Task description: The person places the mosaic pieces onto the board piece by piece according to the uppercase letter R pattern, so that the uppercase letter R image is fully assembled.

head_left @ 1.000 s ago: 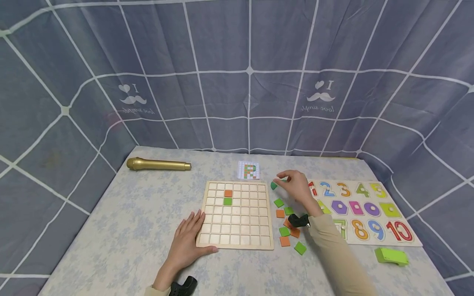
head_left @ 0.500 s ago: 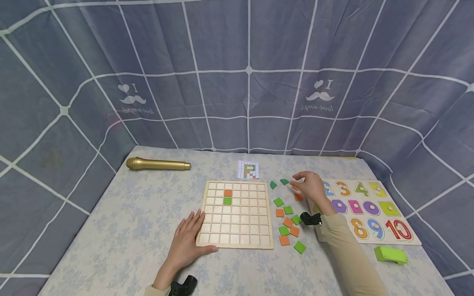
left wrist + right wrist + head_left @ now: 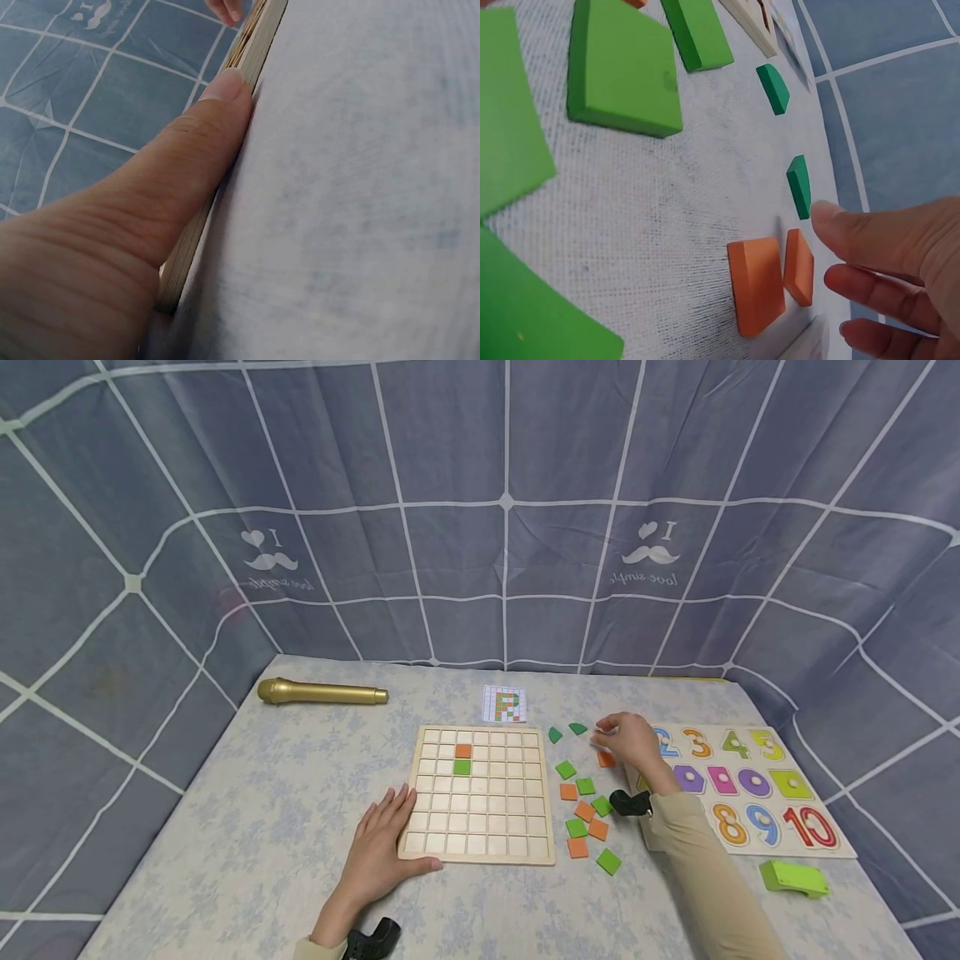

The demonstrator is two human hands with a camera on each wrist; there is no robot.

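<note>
A wooden grid board point(image 3: 476, 857) lies flat, with an orange tile point(image 3: 463, 751) directly above a green tile point(image 3: 462, 767) in its cells. My left hand point(image 3: 378, 843) rests at the board's lower left corner, fingers straight; its thumb lies along the board's edge point(image 3: 184, 270) in the left wrist view. My right hand point(image 3: 633, 745) hovers at the upper end of the loose pieces. In the right wrist view, thumb and fingers are apart with nothing between them, beside an orange tile point(image 3: 799, 268), another orange tile point(image 3: 757, 285) and a dark green piece point(image 3: 799, 187).
A pattern card point(image 3: 504, 704) lies behind the board. Several green and orange tiles point(image 3: 584, 811) are scattered to its right. A number puzzle board point(image 3: 750, 852) and a light green block point(image 3: 795, 878) stand farther right. A gold microphone point(image 3: 322, 693) lies at the back left.
My right hand has moved right, from the dark green pieces to the orange tiles by the number puzzle. Both dark green pieces now lie uncovered. My left hand has stayed on the board.
</note>
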